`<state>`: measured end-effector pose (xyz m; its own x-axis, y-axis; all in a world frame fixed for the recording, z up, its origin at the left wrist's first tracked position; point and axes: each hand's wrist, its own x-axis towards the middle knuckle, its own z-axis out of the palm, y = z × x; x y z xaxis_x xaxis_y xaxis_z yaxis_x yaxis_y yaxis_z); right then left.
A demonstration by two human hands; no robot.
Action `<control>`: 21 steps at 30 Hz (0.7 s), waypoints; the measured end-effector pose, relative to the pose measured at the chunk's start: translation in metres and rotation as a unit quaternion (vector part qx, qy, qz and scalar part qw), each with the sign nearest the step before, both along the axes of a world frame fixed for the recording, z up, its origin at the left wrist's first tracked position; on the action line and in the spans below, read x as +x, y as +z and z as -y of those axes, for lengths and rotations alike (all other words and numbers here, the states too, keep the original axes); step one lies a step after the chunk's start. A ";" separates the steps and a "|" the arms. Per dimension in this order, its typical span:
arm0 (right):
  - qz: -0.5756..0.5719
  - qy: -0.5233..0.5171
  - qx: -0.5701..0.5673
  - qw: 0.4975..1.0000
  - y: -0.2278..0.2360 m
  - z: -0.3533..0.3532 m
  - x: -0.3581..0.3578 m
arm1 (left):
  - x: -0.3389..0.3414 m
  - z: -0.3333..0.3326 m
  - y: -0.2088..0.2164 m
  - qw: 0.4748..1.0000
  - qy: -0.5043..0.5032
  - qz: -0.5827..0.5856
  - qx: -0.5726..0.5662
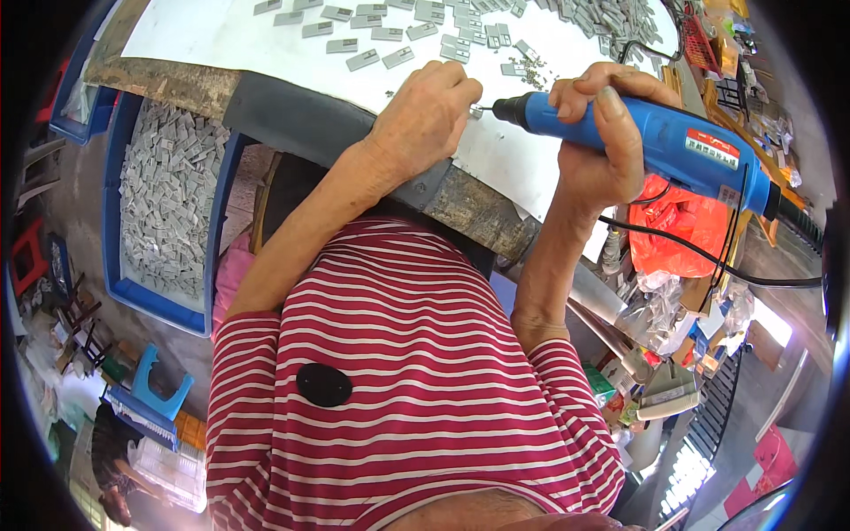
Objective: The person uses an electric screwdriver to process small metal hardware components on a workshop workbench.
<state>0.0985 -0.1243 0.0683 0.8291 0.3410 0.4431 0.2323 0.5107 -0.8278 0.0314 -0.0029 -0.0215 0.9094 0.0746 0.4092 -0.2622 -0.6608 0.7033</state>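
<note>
My right hand is wrapped round a blue electric screwdriver with a black nose. The tool lies nearly level, its thin bit pointing left. At the bit's tip is a small grey plastic piece, pinched in the closed fingers of my left hand; those fingers hide most of it. Beyond my hands, flat grey plastic pieces with small dark slots are spread over the white sheet. A little heap of tiny screws sits on the sheet near the screwdriver's nose.
At the left stands a blue bin full of grey pieces. A larger pile of pieces covers the far right of the table. A black cable and a red plastic bag are at the right. Another person is at lower left.
</note>
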 end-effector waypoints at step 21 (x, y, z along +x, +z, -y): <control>0.005 -0.010 -0.032 0.999 0.000 -0.010 -0.002 | 0.001 0.001 -0.001 1.000 0.009 0.016 0.006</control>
